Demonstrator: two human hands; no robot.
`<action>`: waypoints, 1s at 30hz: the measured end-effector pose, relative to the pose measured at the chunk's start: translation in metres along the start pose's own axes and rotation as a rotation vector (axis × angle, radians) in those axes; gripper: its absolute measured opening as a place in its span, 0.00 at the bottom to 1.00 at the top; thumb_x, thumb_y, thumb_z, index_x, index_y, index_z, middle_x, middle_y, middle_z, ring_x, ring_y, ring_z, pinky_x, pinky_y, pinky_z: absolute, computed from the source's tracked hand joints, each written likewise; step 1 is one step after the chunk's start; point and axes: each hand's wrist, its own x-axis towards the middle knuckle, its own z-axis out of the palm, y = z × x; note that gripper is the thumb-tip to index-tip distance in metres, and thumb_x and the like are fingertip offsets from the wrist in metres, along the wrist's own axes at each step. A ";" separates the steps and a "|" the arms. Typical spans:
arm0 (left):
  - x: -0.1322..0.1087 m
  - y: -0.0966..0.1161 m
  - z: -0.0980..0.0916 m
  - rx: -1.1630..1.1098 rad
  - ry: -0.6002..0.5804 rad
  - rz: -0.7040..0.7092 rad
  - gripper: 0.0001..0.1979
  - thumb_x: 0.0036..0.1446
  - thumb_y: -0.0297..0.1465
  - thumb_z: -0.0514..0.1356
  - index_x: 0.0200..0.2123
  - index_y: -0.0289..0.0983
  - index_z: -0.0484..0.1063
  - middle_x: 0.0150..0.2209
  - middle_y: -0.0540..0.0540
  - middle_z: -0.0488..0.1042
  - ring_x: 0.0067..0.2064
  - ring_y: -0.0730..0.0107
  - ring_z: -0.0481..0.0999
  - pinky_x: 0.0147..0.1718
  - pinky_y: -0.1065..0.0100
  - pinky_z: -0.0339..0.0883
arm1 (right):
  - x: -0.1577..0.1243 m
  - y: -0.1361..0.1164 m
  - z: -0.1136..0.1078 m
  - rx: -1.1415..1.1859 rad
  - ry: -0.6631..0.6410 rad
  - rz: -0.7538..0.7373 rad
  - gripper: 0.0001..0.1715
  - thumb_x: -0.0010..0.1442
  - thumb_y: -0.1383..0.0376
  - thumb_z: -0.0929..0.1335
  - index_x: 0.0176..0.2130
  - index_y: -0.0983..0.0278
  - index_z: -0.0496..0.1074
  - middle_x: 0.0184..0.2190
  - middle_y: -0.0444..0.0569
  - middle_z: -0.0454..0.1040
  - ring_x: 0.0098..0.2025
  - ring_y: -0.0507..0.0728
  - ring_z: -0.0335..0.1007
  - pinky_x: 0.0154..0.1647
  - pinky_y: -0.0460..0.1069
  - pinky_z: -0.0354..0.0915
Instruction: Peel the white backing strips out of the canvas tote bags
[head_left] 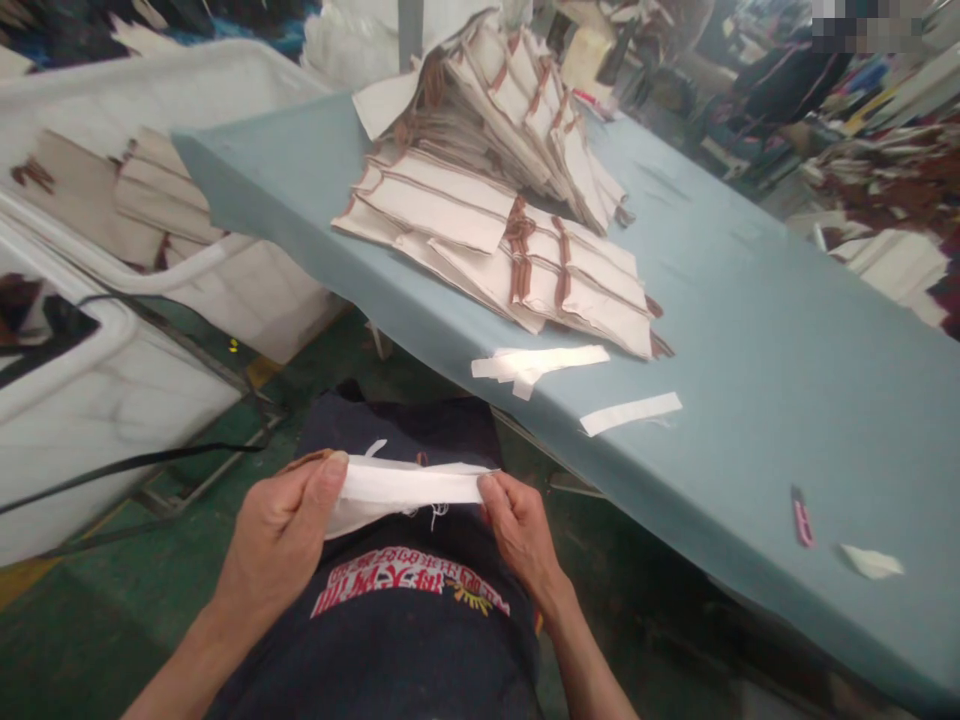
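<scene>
A white fabric strip (412, 483) is stretched level between my two hands, above the dark apron (360, 660) with printed lettering. Loose threads hang from its lower edge. My left hand (289, 510) pinches one end, thumb on top, along with a cream piece of cloth that has a brown edge. At the other end, the fingers of my right hand (517, 520) are closed on the strip. Beyond my hands, cut white strips (540, 365) and one separate strip (634, 411) lie near the edge of the blue-green table (720, 480).
Stacks of cream cloth pieces with brown edging (487, 230) cover the table's far part. A pink-handled cutter (802, 518) and a cloth scrap (870, 561) lie at the right. White bins (247, 80) stand to the left, one holding similar pieces. A dark strap crosses the lower left.
</scene>
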 end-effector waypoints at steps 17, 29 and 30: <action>-0.017 0.009 0.019 0.180 -0.173 0.668 0.26 0.79 0.30 0.53 0.23 0.40 0.68 0.19 0.55 0.70 0.20 0.74 0.71 0.25 0.66 0.59 | -0.004 -0.108 0.008 -0.528 -0.330 -0.425 0.41 0.58 0.54 0.81 0.64 0.66 0.73 0.53 0.58 0.86 0.50 0.70 0.83 0.52 0.60 0.75; -0.042 0.019 0.036 0.083 -0.092 0.601 0.31 0.85 0.34 0.46 0.22 0.41 0.64 0.18 0.54 0.70 0.19 0.76 0.71 0.23 0.69 0.62 | -0.028 -0.029 0.060 -0.174 -0.152 -0.453 0.12 0.59 0.54 0.70 0.33 0.57 0.68 0.25 0.44 0.79 0.24 0.56 0.77 0.28 0.48 0.62; -0.044 0.020 0.037 0.077 -0.097 0.600 0.31 0.85 0.34 0.46 0.23 0.41 0.65 0.18 0.54 0.70 0.19 0.76 0.71 0.23 0.69 0.61 | -0.029 -0.021 0.062 -0.171 -0.150 -0.457 0.13 0.59 0.53 0.71 0.33 0.57 0.67 0.25 0.43 0.78 0.24 0.55 0.75 0.28 0.48 0.61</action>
